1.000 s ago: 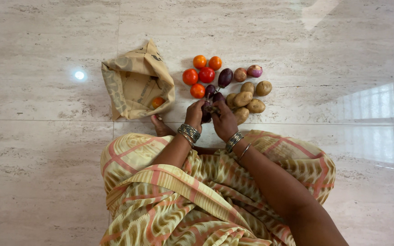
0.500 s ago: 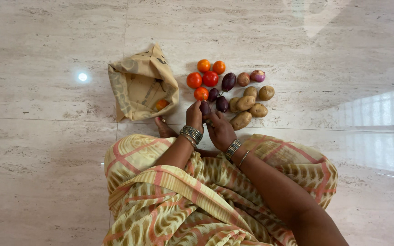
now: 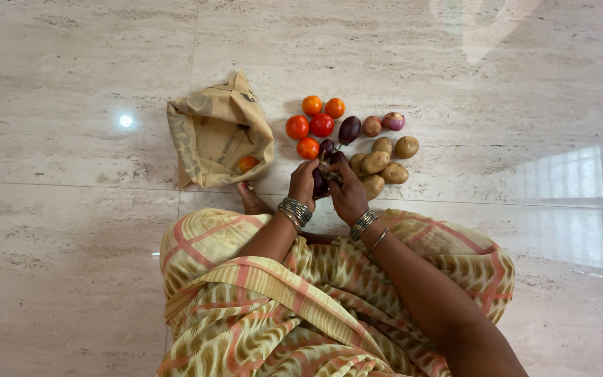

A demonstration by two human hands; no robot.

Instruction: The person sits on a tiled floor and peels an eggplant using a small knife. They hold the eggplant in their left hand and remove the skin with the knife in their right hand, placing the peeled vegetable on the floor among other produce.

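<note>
A person sits on the pale polished stone floor point(image 3: 71, 279) with both hands together over a small dark purple eggplant point(image 3: 320, 183). The left hand point(image 3: 303, 183) curls closed around it, and the right hand point(image 3: 348, 193) pinches its near side, fingers bent. Just beyond lie two more small purple eggplants point(image 3: 327, 146) and a larger one point(image 3: 349, 129), a cluster of red and orange tomatoes point(image 3: 313, 119), brown potatoes point(image 3: 384, 159) and a purple onion point(image 3: 393, 121), all laid out in groups. The crumpled brown paper bag point(image 3: 214, 132) lies open to the left with one orange tomato point(image 3: 247, 163) inside, so most produce is out.
</note>
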